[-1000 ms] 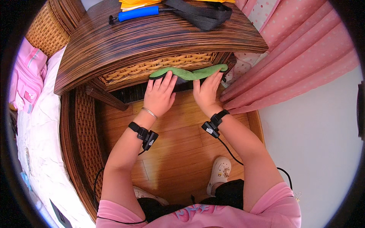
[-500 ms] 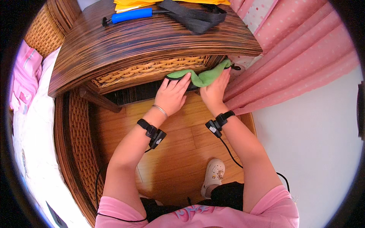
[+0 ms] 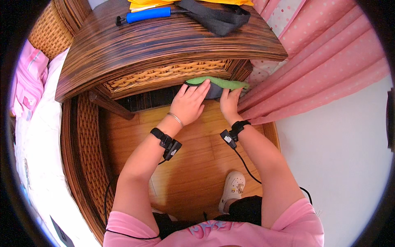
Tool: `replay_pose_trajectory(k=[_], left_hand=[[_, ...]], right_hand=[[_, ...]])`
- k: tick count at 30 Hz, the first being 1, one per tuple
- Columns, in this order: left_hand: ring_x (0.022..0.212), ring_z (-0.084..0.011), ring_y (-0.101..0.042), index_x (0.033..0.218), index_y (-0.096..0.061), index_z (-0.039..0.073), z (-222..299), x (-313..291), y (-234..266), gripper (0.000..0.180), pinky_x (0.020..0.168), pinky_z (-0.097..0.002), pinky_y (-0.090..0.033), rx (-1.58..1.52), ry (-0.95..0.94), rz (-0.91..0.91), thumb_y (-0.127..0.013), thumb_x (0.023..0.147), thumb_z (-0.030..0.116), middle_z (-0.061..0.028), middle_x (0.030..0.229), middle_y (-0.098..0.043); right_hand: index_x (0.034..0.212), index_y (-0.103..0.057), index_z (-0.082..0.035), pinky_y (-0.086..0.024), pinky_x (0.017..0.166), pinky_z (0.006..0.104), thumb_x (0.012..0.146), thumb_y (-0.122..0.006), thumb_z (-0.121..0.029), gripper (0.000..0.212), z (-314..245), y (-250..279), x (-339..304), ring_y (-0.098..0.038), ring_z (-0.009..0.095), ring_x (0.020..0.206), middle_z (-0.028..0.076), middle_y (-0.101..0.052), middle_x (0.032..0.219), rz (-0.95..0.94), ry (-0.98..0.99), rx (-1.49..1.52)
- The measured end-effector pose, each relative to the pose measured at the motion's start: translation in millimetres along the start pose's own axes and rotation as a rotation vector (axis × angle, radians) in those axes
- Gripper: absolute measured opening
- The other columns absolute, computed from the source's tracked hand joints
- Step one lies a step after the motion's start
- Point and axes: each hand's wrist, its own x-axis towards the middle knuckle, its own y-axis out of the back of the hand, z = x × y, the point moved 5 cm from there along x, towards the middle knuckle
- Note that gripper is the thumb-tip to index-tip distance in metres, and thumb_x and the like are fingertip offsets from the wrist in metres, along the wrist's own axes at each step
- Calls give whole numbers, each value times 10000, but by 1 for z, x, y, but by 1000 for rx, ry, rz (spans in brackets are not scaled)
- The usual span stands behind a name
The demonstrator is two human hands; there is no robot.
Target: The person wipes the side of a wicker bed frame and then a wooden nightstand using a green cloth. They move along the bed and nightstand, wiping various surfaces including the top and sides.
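Both hands are at a soft green cloth (image 3: 218, 82) with a dark grey underside, just in front of the nightstand's woven drawer front (image 3: 164, 73). My left hand (image 3: 189, 103) grips its left part, the fingers laid together over the green face and the thumb lower down. My right hand (image 3: 230, 103) pinches its right part, close to the pink curtain; the fingertips are partly hidden by the fabric. Between the hands the cloth's dark side shows below the green. The dark wood nightstand (image 3: 173, 41) overhangs the drawer front.
On the nightstand lie a blue-handled hand pump (image 3: 149, 15), a black strap (image 3: 218, 18) and yellow sheets (image 3: 164, 3). A pink dotted curtain (image 3: 329, 61) hangs at the right. At the left is a bed (image 3: 41, 156) with a woven side. My shoe (image 3: 233, 187) stands on the wooden floor (image 3: 197, 152).
My right hand has come down and slightly left, drawing the cloth's right end lower. The cloth has flattened and shows more of its dark side. My left hand has barely shifted.
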Motion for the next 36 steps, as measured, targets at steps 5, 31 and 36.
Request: replay_pose_trajectory(k=[5,31,36], left_hand=[[1155,-232,-502,1425,-467,58,0,0,-2,690,1064,-419,-339,-39,-38,53,-694,810,273,-93,1544,-369],[1325,-364,-426,1409,-423,-24,-27,-102,-66,657,1164,-436,-296,-290,244,-414,-653,853,239,-206,1459,-388],[1155,-382,-530,1338,-479,2,-43,-124,-45,567,1008,-458,-425,-383,365,-320,-660,842,210,-208,1268,-528]], right_hand=[[1436,-168,167,-212,1170,451,968,-541,-263,737,13,7,4,-299,467,1376,375,-276,1471,-66,17,14],[1175,-621,8,-92,1175,577,972,-448,-253,374,14,-109,-62,-340,446,1312,211,-544,1328,-194,-109,-425],[1142,-647,-11,-152,1144,559,979,-448,-243,346,9,-153,-88,-386,426,1280,210,-585,1271,-121,-84,-319]])
